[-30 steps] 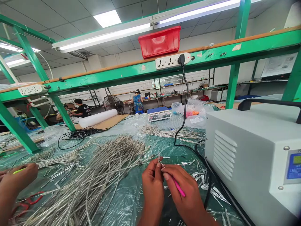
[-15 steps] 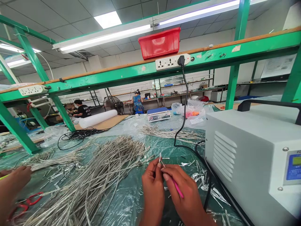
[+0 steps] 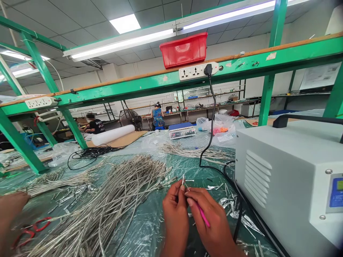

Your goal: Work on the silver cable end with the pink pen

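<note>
My left hand (image 3: 175, 210) is closed in a pinch around the end of a cable (image 3: 183, 178), whose silvery tip points upward. Close against it, my right hand (image 3: 211, 216) grips a thin tool with a pink handle (image 3: 203, 215). The tool's slim metal shaft (image 3: 187, 186) reaches to the cable end between the fingertips. Most of the held cable is hidden by my fingers. Left of my hands lies a large heap of grey braided cables (image 3: 115, 196).
A co-worker's hand (image 3: 13, 205) is at the left edge near red-handled scissors (image 3: 41, 224). On the right stands a grey machine (image 3: 278, 171), with a black power cord (image 3: 213, 117) nearby. Foil scraps (image 3: 230, 203) litter the green bench. A digital scale (image 3: 182, 131) sits farther back.
My hands keep nearly the same grip and place. The co-worker's hand at the left has drawn slightly outward and down. The whole view has shifted a little.
</note>
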The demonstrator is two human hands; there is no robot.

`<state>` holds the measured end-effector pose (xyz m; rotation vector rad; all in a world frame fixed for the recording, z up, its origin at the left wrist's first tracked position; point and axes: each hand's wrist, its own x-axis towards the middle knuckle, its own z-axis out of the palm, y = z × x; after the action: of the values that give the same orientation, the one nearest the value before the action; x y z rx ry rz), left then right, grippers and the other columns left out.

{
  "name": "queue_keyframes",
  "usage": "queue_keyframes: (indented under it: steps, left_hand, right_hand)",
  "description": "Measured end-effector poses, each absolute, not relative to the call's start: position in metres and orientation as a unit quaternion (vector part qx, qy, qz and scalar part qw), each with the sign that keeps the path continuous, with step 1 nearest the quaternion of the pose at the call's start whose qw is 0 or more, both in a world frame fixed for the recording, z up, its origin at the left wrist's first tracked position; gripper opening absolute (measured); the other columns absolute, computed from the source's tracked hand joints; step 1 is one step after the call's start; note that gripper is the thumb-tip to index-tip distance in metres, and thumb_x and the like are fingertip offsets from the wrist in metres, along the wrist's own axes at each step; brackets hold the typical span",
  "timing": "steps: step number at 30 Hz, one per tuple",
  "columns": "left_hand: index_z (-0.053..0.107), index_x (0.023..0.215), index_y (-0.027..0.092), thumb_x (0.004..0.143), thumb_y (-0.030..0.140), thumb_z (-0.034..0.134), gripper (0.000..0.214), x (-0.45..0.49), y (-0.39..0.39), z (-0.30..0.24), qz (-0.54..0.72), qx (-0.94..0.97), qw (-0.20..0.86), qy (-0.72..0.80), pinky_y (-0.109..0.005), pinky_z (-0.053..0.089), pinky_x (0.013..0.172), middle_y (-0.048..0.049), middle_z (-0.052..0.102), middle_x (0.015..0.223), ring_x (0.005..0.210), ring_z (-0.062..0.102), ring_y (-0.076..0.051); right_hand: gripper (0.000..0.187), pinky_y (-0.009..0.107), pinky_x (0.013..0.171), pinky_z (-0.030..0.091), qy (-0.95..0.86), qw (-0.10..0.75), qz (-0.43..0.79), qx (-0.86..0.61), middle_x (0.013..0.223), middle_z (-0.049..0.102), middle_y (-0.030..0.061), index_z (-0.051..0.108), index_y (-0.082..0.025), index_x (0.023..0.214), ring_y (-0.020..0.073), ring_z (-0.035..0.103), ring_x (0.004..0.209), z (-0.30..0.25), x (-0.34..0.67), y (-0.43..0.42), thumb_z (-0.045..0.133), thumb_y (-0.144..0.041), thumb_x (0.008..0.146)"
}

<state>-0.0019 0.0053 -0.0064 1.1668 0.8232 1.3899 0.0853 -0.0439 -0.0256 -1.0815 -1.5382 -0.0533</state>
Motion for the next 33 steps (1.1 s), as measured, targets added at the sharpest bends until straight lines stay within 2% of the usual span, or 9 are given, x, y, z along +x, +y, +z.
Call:
queue_keyframes:
  steps: [14, 21, 29, 33]
  left_hand:
    - [0.068, 0.099, 0.012, 0.073, 0.041, 0.073, 0.039, -0.004, 0.008, -0.007, 0.584, 0.487, 0.549, 0.347, -0.027, 0.048, 0.07, -0.0091, 0.071, 0.085, 0.077, 0.061, -0.019]
    - [0.058, 0.102, 0.016, 0.074, 0.04, 0.072, 0.039, -0.003, 0.002, 0.0, 0.59, 0.468, 0.565, 0.336, -0.021, 0.039, 0.051, 0.0034, 0.057, 0.058, 0.053, 0.049, -0.012]
    - [0.053, 0.102, 0.017, 0.077, 0.035, 0.068, 0.035, -0.005, 0.002, 0.001, 0.583, 0.477, 0.57, 0.329, -0.021, 0.038, 0.051, 0.005, 0.056, 0.055, 0.051, 0.047, -0.011]
    - [0.052, 0.099, 0.018, 0.076, 0.036, 0.069, 0.034, -0.005, 0.001, 0.002, 0.579, 0.478, 0.575, 0.324, -0.02, 0.038, 0.051, 0.0061, 0.055, 0.053, 0.05, 0.046, -0.01]
  right_hand:
    - [0.025, 0.027, 0.083, 0.055, -0.649, 0.599, -0.031, -0.467, 0.109, 0.063, 0.0067, 0.06, -0.023, 0.113, 0.0158, 0.064, 0.099, -0.024, 0.083, -0.046, 0.045, -0.012, 0.097]
    - [0.024, 0.024, 0.081, 0.056, -0.617, 0.608, -0.063, -0.496, 0.113, 0.059, 0.009, 0.062, -0.022, 0.111, 0.0161, 0.065, 0.102, -0.024, 0.083, -0.046, 0.044, -0.015, 0.097]
    - [0.022, 0.031, 0.082, 0.056, -0.652, 0.604, -0.038, -0.457, 0.099, 0.067, 0.0078, 0.065, -0.021, 0.103, 0.0181, 0.065, 0.094, -0.016, 0.083, -0.048, 0.047, -0.013, 0.095]
    - [0.023, 0.032, 0.082, 0.056, -0.645, 0.612, -0.038, -0.456, 0.1, 0.068, 0.0079, 0.065, -0.021, 0.104, 0.0183, 0.065, 0.094, -0.015, 0.083, -0.048, 0.046, -0.012, 0.095]
